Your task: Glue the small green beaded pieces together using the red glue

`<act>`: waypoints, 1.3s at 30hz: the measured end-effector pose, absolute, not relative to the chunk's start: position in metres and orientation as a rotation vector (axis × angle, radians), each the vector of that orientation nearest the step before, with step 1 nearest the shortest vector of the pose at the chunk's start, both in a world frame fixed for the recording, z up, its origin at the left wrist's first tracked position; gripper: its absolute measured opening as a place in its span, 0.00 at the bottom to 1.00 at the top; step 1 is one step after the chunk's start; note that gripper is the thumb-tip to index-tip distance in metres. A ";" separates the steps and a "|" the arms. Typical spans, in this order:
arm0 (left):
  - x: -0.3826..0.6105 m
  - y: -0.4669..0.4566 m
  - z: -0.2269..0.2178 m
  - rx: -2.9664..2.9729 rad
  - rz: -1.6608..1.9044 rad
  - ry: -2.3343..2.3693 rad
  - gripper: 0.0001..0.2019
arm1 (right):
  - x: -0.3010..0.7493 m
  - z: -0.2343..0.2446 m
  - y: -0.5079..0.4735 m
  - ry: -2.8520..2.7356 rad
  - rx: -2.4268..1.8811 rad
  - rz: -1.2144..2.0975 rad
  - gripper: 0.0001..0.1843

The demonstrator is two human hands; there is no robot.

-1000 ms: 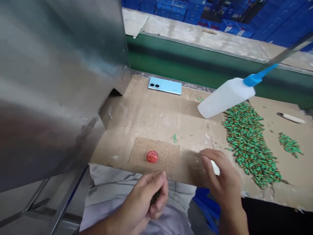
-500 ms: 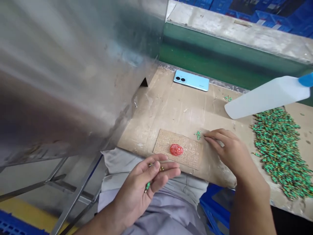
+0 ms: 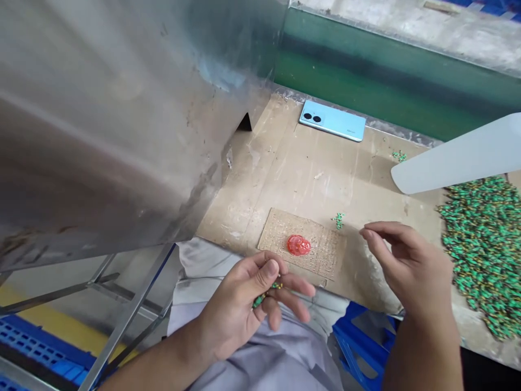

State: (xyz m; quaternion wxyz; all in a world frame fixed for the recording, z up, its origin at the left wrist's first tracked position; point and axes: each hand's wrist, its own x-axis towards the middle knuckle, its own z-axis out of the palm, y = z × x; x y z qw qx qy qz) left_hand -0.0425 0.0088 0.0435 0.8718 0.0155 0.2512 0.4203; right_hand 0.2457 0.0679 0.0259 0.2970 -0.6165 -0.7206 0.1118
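My left hand (image 3: 252, 298), palm up with curled fingers, cups several small green pieces with gold-coloured tips (image 3: 262, 297). It is in front of a tan rectangular pad (image 3: 319, 258) that bears a glossy red blob (image 3: 298, 245). To the right of the pad, my right hand (image 3: 411, 260) is over the tabletop with thumb and forefinger pinched together. Whatever may be in that pinch is too small to make out. Left of its fingertips lies a small cluster of green pieces (image 3: 338, 220). A large heap of such pieces (image 3: 484, 255) spreads beyond the right hand.
A light blue phone (image 3: 332, 120) lies at the back of the cardboard-covered table (image 3: 260, 179). A white bottle (image 3: 459, 155) is at the right, near another few green pieces (image 3: 399, 156). A large metal panel (image 3: 122, 125) blocks the left side. A blue stool (image 3: 362, 342) is below.
The view has shifted slightly. My right hand has moved right, away from the small cluster, its pinch still closed. My left thumb and forefinger have drawn closer together around the pieces.
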 end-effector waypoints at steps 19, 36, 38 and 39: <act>-0.031 0.009 0.043 0.522 0.683 0.734 0.14 | 0.163 0.045 0.018 -1.665 -1.171 1.079 0.08; -0.040 0.010 0.055 1.399 0.747 1.024 0.10 | 0.177 0.051 0.015 -2.146 -0.945 0.696 0.10; -0.041 0.011 0.055 1.394 0.730 1.006 0.10 | 0.176 0.053 0.016 -2.187 -0.948 0.657 0.10; -0.041 0.010 0.055 1.377 0.711 1.001 0.10 | 0.175 0.054 0.016 -2.200 -0.955 0.648 0.10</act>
